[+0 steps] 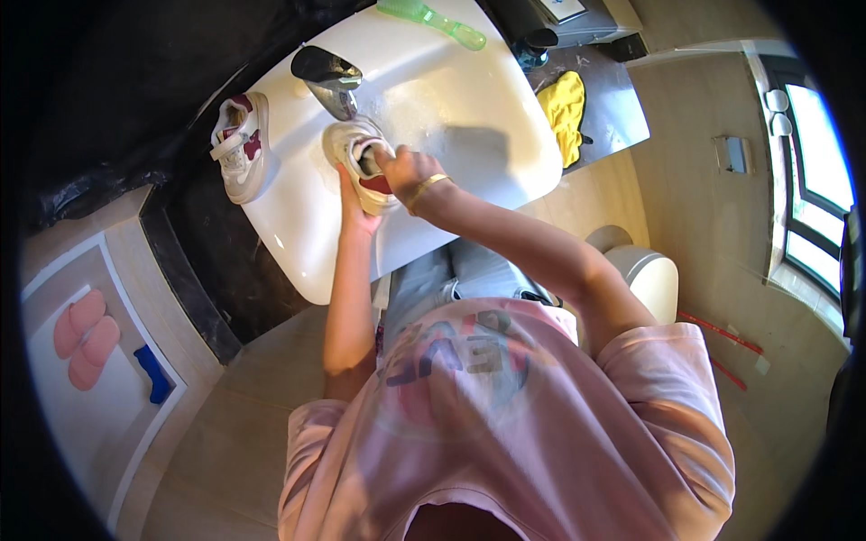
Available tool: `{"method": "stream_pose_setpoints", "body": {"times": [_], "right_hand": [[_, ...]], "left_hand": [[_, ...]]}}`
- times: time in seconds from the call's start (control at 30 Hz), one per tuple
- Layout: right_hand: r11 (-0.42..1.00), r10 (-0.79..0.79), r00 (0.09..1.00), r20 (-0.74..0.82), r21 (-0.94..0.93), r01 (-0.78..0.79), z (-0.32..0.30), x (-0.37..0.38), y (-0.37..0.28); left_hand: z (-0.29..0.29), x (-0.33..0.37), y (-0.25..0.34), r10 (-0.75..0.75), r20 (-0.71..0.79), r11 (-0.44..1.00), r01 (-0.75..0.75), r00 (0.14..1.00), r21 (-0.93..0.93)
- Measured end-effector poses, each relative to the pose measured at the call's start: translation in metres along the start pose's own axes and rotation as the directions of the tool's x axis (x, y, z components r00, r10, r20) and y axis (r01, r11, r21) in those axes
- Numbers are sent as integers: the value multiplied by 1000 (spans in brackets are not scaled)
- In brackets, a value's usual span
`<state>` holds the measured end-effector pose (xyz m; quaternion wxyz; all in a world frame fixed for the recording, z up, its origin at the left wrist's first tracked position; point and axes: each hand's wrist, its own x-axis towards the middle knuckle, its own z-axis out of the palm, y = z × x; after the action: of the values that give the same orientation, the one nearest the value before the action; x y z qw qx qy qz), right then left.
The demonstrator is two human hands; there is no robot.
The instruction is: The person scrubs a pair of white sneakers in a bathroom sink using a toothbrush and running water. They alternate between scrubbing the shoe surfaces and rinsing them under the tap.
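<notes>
Over wht basin (311,270), near chrome tap (329,77), L hand (357,209) has a wht/red shoe (345,142) in its grip; R hand (415,174) is at shoe's opening, partly hidden, can't tell its grip. Matching shoe (239,149) sits at basin's L edge.

Large block lettering (460,357) (partly faint) spans the chest of the pink T-shirt (532,424), nearer the body than the hands (411,173).

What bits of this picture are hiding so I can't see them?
In the head view:
Left hand: most fingers are hidden behind the held shoe.
Right hand: its fingertips are hidden at the shoe's opening.
Green handled thing: the top edge cuts off its far end.
</notes>
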<state>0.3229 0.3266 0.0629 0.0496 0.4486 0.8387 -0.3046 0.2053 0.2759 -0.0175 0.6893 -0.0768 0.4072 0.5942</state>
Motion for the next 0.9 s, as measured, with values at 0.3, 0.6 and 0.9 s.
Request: {"method": "stream_pose_setpoints", "body": {"times": [0.3, 0.6, 0.9], "right_hand": [[997, -42, 988, 145, 68, 33, -57, -21, 29], [973, 230, 923, -309, 59, -223, -43, -22, 87], [973, 96, 881, -462, 232, 16, 36, 23, 58]], "left_hand": [[-18, 10, 10, -19, 64, 999, 21, 998, -26], [-23, 11, 3, 42, -54, 999, -40, 998, 23], [-15, 25, -6, 253, -135, 960, -231, 958, 160]]}}
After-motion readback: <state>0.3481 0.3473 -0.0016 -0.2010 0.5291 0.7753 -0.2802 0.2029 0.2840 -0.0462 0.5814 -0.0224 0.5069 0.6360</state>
